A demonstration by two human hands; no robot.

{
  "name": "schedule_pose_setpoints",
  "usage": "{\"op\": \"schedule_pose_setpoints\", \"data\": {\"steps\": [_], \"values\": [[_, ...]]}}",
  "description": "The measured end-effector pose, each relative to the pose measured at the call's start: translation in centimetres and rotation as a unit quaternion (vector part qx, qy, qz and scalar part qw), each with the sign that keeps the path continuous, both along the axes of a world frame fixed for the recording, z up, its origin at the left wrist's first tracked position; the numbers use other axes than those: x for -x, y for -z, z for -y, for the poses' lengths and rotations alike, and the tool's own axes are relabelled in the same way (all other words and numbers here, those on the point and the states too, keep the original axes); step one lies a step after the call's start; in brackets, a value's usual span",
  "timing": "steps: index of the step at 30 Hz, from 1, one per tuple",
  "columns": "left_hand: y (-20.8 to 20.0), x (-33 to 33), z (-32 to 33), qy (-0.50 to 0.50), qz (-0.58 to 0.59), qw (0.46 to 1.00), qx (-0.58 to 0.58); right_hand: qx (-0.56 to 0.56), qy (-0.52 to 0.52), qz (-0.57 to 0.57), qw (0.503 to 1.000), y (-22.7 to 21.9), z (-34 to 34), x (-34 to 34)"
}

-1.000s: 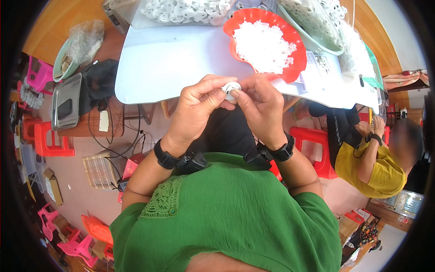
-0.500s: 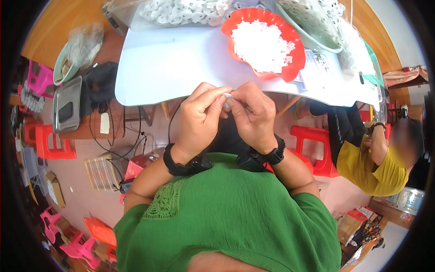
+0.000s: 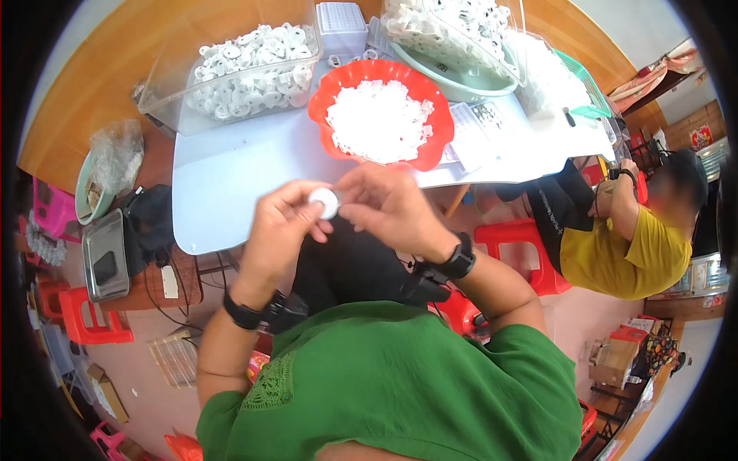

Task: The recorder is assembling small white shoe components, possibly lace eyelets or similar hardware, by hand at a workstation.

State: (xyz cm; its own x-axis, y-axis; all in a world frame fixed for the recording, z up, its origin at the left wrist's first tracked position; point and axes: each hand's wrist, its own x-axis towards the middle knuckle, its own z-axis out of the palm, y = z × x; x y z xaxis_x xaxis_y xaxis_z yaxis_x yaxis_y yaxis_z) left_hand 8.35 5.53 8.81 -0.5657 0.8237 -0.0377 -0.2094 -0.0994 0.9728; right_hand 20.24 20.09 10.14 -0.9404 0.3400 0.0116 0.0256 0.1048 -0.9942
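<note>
My left hand (image 3: 278, 224) pinches a small round white plastic piece (image 3: 324, 203) between thumb and fingers, its flat face turned up. Beside it is my right hand (image 3: 396, 201), thumb and fingertips closed at the piece's right edge; whatever they hold is too small to make out. Both hands are over my lap at the table's near edge. Just beyond them stands a red wavy-rimmed bowl (image 3: 443, 137) heaped with small white translucent pieces (image 3: 377, 119).
On the pale table (image 3: 223, 180), a see-through bin (image 3: 165, 104) holds many round white parts. Behind the bowl, another bin of white parts (image 3: 453, 27) rests over a green basin (image 3: 469, 88). A person in a yellow shirt (image 3: 626, 257) sits at right. A metal tray (image 3: 108, 280) lies left.
My hands have shifted left and moved slightly apart, and the round piece now shows its face. The view has tilted up, showing more of the table's far side.
</note>
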Motion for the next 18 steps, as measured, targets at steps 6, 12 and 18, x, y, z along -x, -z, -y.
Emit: {"op": "schedule_pose_setpoints", "data": {"steps": [6,12,18], "values": [[-5.8,13.7,-3.6,-0.070,0.050,0.989,-0.119,-0.149,0.160,-0.111,0.969,-5.8,-11.2,-0.3],[-7.5,14.6,-5.2,-0.087,0.141,0.978,-0.128,-0.386,0.218,-0.005,0.896,-9.7,-24.1,3.3],[-4.4,9.0,-3.0,0.063,0.121,0.986,-0.093,-0.641,0.087,0.036,0.762,-9.2,-28.7,8.9]]}}
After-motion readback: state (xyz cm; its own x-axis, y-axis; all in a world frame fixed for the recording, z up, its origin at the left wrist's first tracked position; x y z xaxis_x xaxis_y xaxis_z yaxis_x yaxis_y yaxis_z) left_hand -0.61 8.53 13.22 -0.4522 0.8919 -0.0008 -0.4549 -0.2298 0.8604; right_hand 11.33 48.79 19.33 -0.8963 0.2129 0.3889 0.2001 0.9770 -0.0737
